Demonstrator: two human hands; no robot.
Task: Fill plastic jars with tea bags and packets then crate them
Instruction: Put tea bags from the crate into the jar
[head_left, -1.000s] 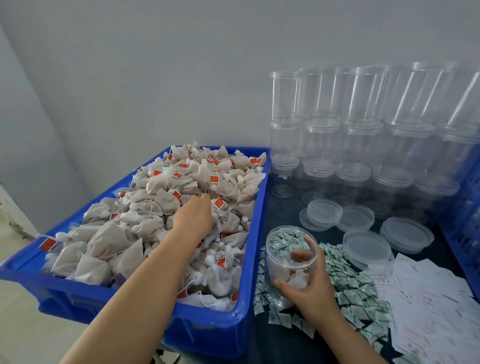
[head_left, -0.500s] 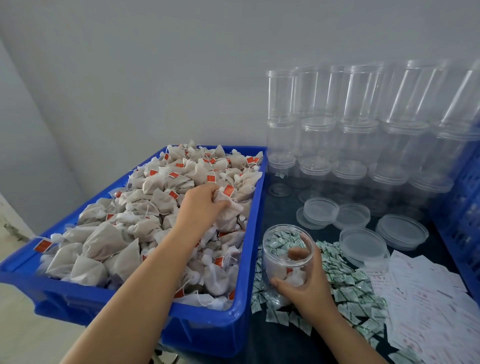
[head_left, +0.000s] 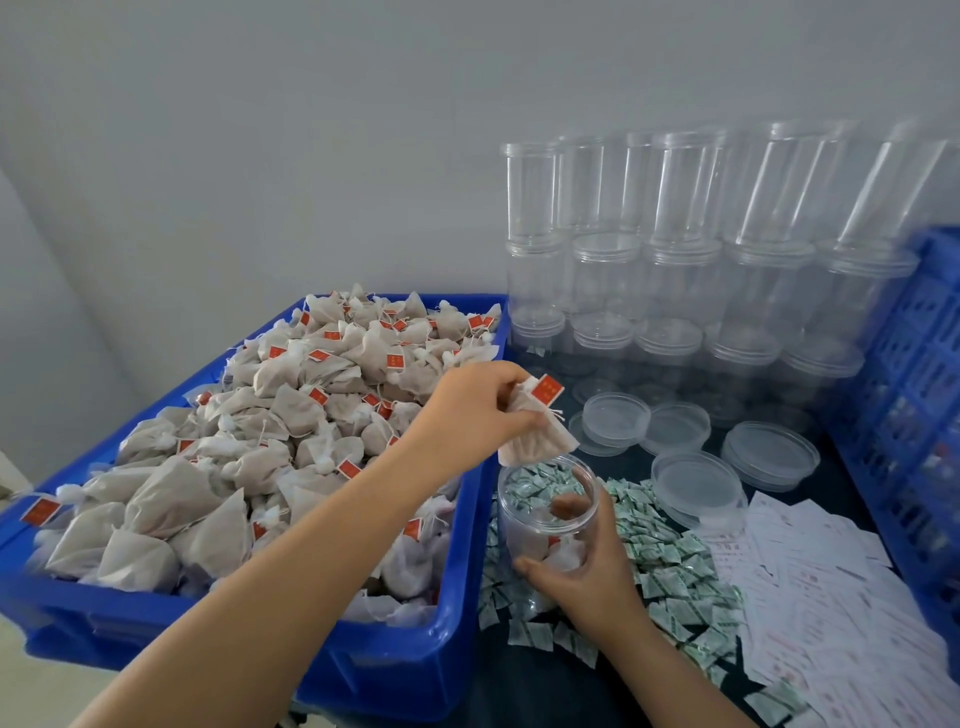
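Tea bags (head_left: 291, 431): heaped in the blue bin (head_left: 457, 603) at the left of the worktop (head_left: 540, 680).
Left hand (head_left: 470, 410): pinches one tea bag (head_left: 535, 431) with a red tag just above the jar's mouth.
Jar (head_left: 545, 519): clear, open, upright just right of the bin, a few bags inside.
Right hand (head_left: 582, 566): curled round the jar's side.
Packets (head_left: 670, 566): green-white, scattered around the jar.
Lids (head_left: 696, 483): loose, behind the packets.
Empty jars (head_left: 675, 249): stacked against the wall.
Blue crate (head_left: 919, 395): far right.

Grey wall (head_left: 260, 130) behind, white printed paper slips (head_left: 831, 597) spread on dark tabletop (head_left: 519, 691)
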